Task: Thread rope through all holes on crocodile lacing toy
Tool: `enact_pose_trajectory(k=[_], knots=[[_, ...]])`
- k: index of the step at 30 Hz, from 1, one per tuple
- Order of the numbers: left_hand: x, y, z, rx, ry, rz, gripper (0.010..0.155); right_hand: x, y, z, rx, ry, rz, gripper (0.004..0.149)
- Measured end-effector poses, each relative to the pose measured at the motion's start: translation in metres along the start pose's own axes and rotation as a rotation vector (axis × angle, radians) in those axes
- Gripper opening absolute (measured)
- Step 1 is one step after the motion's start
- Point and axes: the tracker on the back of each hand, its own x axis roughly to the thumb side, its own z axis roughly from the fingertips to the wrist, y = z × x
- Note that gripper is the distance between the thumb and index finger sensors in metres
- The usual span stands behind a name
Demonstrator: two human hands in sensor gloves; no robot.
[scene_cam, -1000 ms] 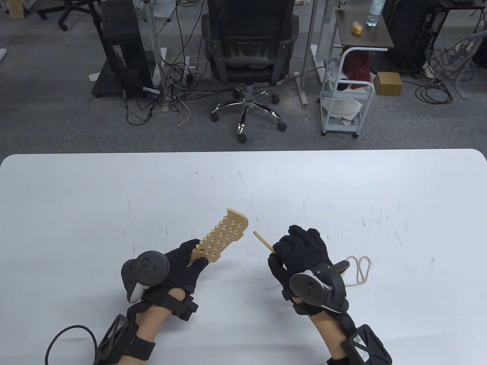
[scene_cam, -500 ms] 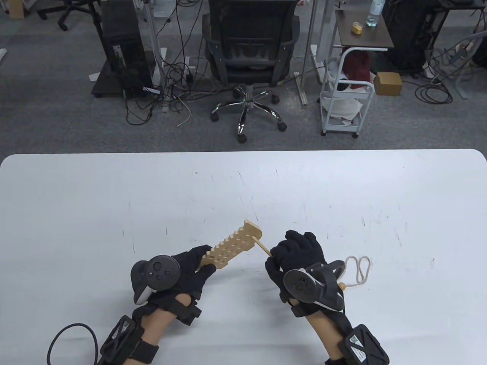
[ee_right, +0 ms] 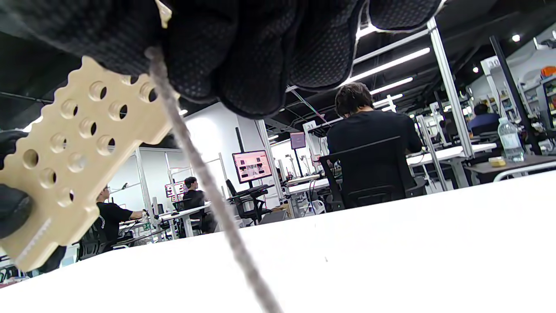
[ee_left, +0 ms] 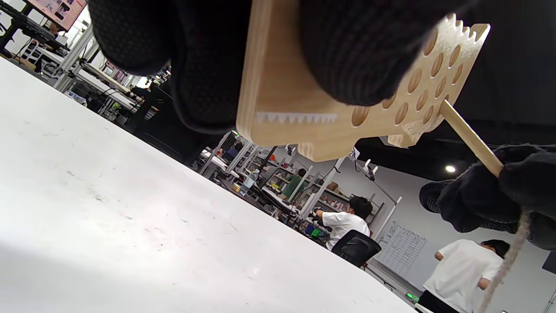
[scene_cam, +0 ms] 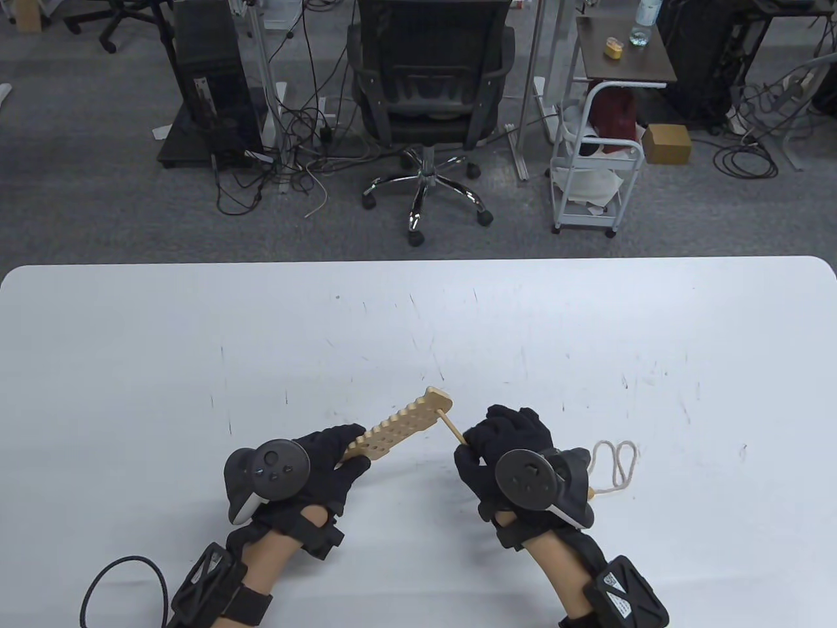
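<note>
Left hand (scene_cam: 320,458) gripped crocodile board (scene_cam: 402,422) tilted above surface (scene_cam: 196,340), right hand (scene_cam: 500,438) pinched wooden needle (scene_cam: 451,427) touching board's far end, rope (scene_cam: 614,461) trailed behind.

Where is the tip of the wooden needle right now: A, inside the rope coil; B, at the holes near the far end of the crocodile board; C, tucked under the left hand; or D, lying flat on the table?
B: the right hand holds the wooden needle with its tip at the holes at the far end of the crocodile board.

Overhead table view; low, close wrist views
</note>
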Motion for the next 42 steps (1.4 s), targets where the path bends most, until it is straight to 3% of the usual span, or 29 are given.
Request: enact_pose_trajectory(k=[11,25,34,42], knots=[[0.001,0.000,0.000,-0.005,-0.009,-0.049,0.053,-0.006,0.000,0.000,-0.034,0.032,-0.115,0.038],[0.009,-0.006,0.001,-0.038,-0.039,-0.027,0.054,-0.010,-0.002,0.004,-0.157,0.043,-0.045,0.036],[0.013,-0.010,0.002,-0.070,-0.074,0.006,0.054,-0.012,-0.003,0.007,-0.195,0.076,0.014,0.061],[0.017,-0.011,0.002,-0.082,-0.085,0.036,0.054,-0.014,-0.004,0.007,-0.208,0.087,0.008,0.062]])
